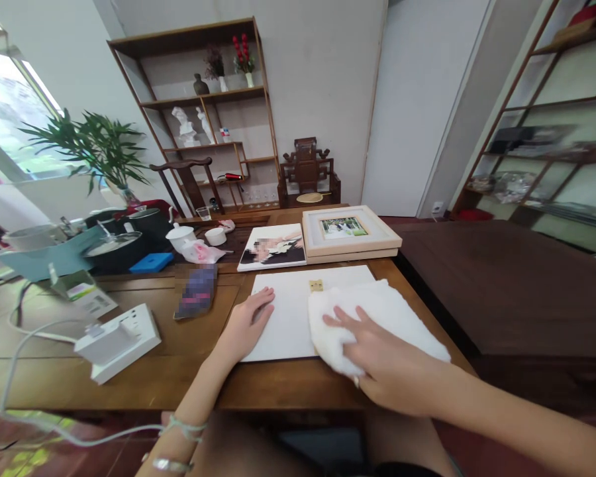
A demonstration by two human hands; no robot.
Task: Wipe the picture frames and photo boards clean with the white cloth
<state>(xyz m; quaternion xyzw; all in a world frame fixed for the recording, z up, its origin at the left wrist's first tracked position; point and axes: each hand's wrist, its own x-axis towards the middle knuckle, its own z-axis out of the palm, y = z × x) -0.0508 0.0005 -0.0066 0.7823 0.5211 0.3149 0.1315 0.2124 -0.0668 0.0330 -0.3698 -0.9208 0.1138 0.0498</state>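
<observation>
A flat white panel (285, 331) lies on the wooden table in front of me, with a small gold-coloured plate (316, 285) near its far edge. My left hand (251, 321) rests on the panel's left side, fingers stretched out and holding nothing. A folded white cloth (395, 318) covers much of the panel's right half and reaches past its right edge. My right hand (377, 354) presses down on this cloth and grips it, fingers bent into the fabric. What lies under the cloth is hidden.
Behind the panel are a photo print (273, 248) and stacked light-wood picture frames (350, 232). To the left stand a power strip (129, 338) with a cable, a small opened box (82, 291), a blue box (151, 262), a dark pouch (196, 291) and pots (114, 248).
</observation>
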